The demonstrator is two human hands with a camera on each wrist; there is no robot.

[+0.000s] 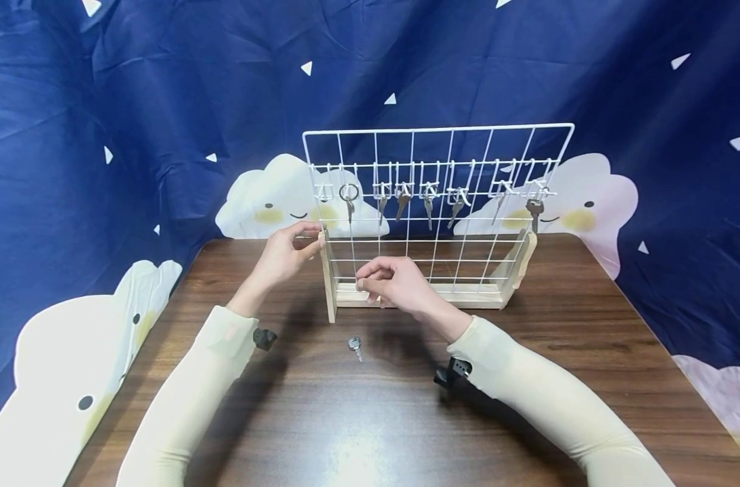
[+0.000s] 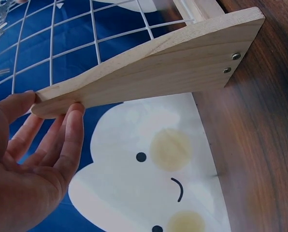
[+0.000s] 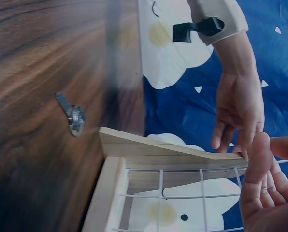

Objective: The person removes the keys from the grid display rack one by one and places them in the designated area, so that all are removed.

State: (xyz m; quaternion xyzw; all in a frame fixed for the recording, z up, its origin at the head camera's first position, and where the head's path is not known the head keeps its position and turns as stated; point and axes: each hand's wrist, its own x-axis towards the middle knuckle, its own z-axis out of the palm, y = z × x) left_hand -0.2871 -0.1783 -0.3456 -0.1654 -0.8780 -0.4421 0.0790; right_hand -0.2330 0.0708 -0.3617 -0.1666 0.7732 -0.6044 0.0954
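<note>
A white wire grid rack (image 1: 394, 241) stands upright between two wooden side panels. At its left end, my left hand (image 1: 287, 253) pinches the upper tip of the wooden side panel (image 2: 149, 72) between thumb and fingers. My right hand (image 1: 403, 287) hovers in front of the lower grid, its fingers loosely bent and nothing visible between them. Several keys hang from hooks along the grid, among them a key on a large ring (image 1: 350, 210) at the left and a dark-headed key (image 1: 535, 208) at the right. One loose silver key (image 1: 354, 346) lies on the table before the rack.
The brown wooden table (image 1: 321, 419) carries the rack near its back edge. Behind it hangs a dark blue cloth (image 1: 212, 88) with white clouds and triangles. A wooden base bar (image 1: 467, 295) joins the rack's side panels.
</note>
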